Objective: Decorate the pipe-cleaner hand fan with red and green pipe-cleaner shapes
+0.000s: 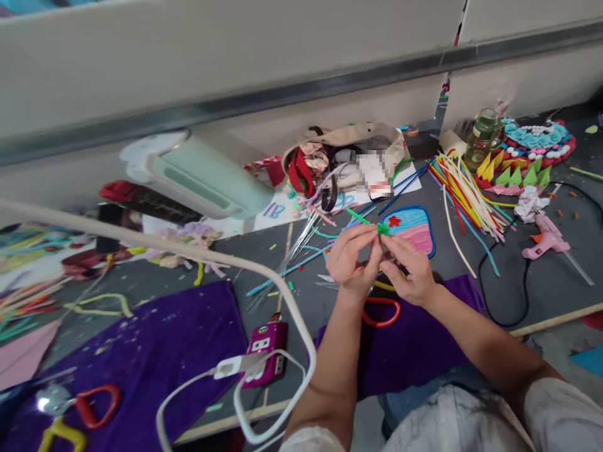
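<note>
Both hands meet above the dark table, pinching a small green pipe cleaner piece between their fingertips. My left hand grips it from the left, and a straight green stem sticks out up and to the left beyond its fingers. My right hand holds the bunched end from the right. Just behind them lies a blue and pink pipe cleaner panel with a small red flower on it. Scissors with red and yellow handles lie beneath the hands, partly hidden by them.
Loose pipe cleaners lie in a bundle to the right, near a pink glue gun with a black cord. A white cable lamp arm arches across the left. A purple power strip sits near the front edge, beside purple cloth.
</note>
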A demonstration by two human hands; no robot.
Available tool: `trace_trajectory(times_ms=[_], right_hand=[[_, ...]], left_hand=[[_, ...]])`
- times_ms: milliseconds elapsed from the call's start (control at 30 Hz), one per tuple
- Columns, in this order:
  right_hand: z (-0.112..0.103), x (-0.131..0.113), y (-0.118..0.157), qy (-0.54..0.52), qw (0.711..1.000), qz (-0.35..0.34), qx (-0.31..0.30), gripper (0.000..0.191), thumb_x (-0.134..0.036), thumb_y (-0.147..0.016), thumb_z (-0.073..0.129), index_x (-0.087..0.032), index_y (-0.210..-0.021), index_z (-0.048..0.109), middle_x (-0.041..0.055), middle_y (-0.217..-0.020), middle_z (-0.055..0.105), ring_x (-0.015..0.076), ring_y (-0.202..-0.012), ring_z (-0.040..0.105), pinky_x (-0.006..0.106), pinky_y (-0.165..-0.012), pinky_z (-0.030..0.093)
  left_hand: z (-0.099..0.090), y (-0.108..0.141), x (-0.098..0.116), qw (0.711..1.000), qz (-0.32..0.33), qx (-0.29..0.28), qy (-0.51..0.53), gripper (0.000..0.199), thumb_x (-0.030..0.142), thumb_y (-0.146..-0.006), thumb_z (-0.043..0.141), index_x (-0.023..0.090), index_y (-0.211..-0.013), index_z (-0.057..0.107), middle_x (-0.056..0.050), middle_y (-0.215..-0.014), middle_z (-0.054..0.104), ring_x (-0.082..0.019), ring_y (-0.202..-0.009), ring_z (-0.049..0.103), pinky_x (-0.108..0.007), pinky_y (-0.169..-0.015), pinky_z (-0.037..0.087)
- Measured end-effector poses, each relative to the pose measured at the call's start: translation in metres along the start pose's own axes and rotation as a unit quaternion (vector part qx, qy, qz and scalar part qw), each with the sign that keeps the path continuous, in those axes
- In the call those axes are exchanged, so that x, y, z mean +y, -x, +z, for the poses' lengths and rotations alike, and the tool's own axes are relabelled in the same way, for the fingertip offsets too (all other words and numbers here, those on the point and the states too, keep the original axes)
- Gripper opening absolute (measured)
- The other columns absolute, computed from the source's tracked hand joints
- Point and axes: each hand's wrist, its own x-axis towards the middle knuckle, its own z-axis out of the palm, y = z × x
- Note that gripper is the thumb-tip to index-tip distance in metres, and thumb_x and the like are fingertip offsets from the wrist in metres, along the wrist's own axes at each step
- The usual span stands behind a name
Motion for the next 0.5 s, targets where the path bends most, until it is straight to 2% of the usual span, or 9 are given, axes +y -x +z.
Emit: trace_trajectory(times_ms=[100, 233, 300, 367, 500], right_hand=[[-0.001, 0.001, 0.0, -0.015, 1.0, 0.012, -0.005, 0.046, -0.031, -0.094, 0.052, -0.023, -0.14, 0.054, 0.0124, -0.127, 0.067, 0.0214, -0.109, 0.069, 0.03, -0.076, 0.063], [-0.003, 0.003, 0.001, -0.042, 0.998, 0.047, -0.003, 0.043, -0.032, -0.094, 0.053, -0.025, -0.137, 0.057, 0.0108, -0.128, 0.067, 0.023, -0.116, 0.065, 0.036, -0.09, 0.06], [-0.003, 0.004, 0.002, -0.068, 0.995, 0.071, -0.002, 0.042, -0.033, -0.094, 0.054, -0.025, -0.135, 0.058, 0.0104, -0.129, 0.067, 0.0226, -0.115, 0.065, 0.037, -0.092, 0.059], [-0.003, 0.005, 0.003, -0.105, 0.989, 0.106, -0.001, 0.042, -0.035, -0.094, 0.055, -0.025, -0.135, 0.058, 0.0105, -0.129, 0.066, 0.0208, -0.107, 0.068, 0.034, -0.086, 0.061], [-0.001, 0.006, 0.0, -0.188, 0.965, 0.182, 0.017, 0.042, -0.041, -0.093, 0.056, -0.024, -0.132, 0.059, 0.0099, -0.12, 0.069, 0.0156, -0.082, 0.071, 0.026, -0.061, 0.061]], left_hand=[[0.0, 0.002, 0.0, 1.0, -0.013, -0.001, -0.004, 0.02, 0.016, -0.081, 0.068, 0.021, -0.1, 0.067, -0.005, -0.092, 0.074, -0.017, -0.083, 0.071, -0.032, -0.073, 0.058], [0.001, 0.002, 0.006, 0.999, -0.039, -0.017, -0.013, 0.016, 0.02, -0.084, 0.067, 0.02, -0.1, 0.067, -0.005, -0.09, 0.074, -0.018, -0.084, 0.071, -0.034, -0.075, 0.058], [0.002, 0.0, 0.008, 0.998, -0.067, -0.02, -0.006, 0.014, 0.021, -0.085, 0.067, 0.02, -0.099, 0.068, -0.004, -0.09, 0.073, -0.017, -0.084, 0.07, -0.033, -0.076, 0.058], [0.004, -0.002, 0.01, 0.994, -0.11, -0.017, 0.021, 0.012, 0.022, -0.085, 0.068, 0.02, -0.097, 0.07, -0.004, -0.09, 0.073, -0.016, -0.085, 0.069, -0.033, -0.078, 0.057], [0.009, -0.004, 0.007, 0.975, -0.194, -0.029, 0.101, 0.006, 0.024, -0.084, 0.071, 0.02, -0.087, 0.073, -0.005, -0.094, 0.07, -0.017, -0.091, 0.067, -0.033, -0.08, 0.055]])
